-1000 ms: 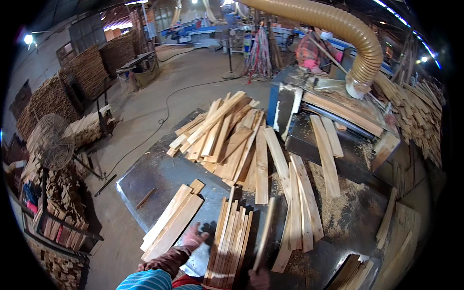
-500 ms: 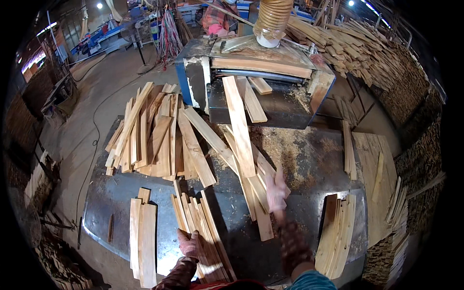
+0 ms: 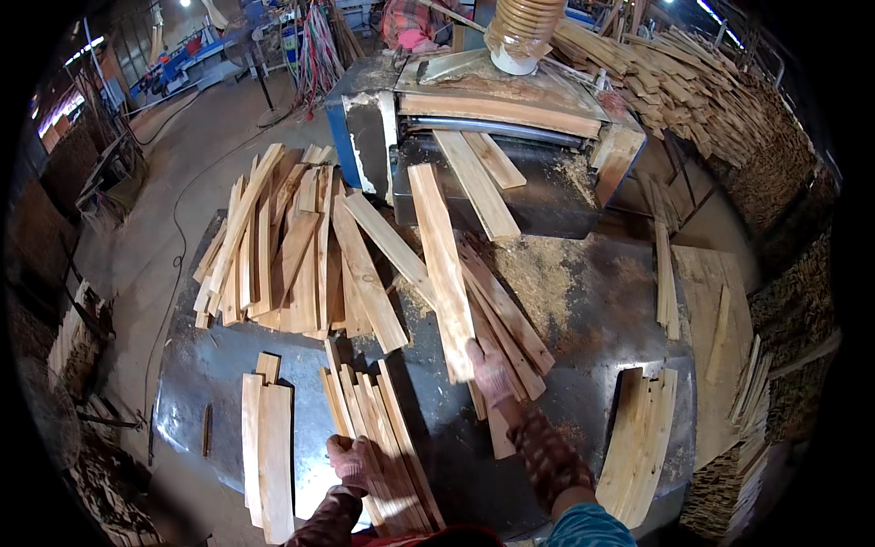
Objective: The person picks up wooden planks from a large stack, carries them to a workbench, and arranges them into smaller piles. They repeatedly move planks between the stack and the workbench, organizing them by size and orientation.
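Observation:
My gloved right hand [image 3: 494, 376] is closed on the near end of a long wooden board [image 3: 442, 264], its thumb on top and its fingers hidden beneath. This board slants over several other loose boards [image 3: 506, 310] in the middle of the metal table. My gloved left hand [image 3: 350, 462] has its fingers curled at the left edge of a bundle of narrow boards [image 3: 387, 456] near me, with the thumb on top. Two boards, a longer one [image 3: 474, 187] and a shorter one [image 3: 497, 162], stick out of the planing machine [image 3: 497, 109] onto its outfeed bed.
A heaped pile of boards [image 3: 283, 246] lies at the table's left. Smaller stacks stand near left [image 3: 273, 447] and near right [image 3: 638, 442]. Sawdust [image 3: 538, 283] covers part of the metal table [image 3: 602, 356]. A ribbed hose [image 3: 527, 27] rises from the machine. Piled boards [image 3: 684, 91] fill the back right.
My right hand, spread open before, has moved left and closed on the long board's near end. That board has shifted left and nearer. The machine's boards stick out farther. My left hand stays put.

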The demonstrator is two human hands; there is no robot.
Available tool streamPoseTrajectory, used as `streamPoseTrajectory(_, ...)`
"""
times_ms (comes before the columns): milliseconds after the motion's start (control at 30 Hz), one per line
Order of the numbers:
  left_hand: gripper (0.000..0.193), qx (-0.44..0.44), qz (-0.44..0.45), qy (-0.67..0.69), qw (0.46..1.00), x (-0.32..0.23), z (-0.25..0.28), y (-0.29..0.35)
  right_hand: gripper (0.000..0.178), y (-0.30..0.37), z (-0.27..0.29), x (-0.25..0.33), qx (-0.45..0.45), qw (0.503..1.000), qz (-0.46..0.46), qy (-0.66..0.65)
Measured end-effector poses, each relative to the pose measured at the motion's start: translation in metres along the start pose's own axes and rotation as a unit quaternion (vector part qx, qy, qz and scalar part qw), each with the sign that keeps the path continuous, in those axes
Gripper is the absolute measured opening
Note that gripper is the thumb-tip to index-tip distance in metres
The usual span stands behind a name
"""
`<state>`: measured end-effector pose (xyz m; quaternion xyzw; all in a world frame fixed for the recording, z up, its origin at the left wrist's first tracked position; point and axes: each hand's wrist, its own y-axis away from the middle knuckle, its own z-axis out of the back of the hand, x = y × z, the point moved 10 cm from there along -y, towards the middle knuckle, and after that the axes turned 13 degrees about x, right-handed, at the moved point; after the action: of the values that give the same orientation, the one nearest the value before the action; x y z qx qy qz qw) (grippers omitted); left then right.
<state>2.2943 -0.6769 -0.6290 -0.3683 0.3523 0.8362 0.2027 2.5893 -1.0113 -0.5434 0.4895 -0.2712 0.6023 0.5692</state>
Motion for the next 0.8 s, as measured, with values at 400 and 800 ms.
streamPoseTrajectory(400, 0.024, 0.079, 0.015, 0.142, 0.987, 0.037, 0.007, -0.036, 0.024, 0.307, -0.14, -0.155, 0.342, 0.909, 0.013, 0.238)
streamPoseTrajectory(800, 0.025, 0.125, 0.012, 0.103, 0.987, 0.051, 0.007, -0.05, 0.039, 0.108, -0.077, -0.051, 0.013, 0.997, 0.035, -0.064)
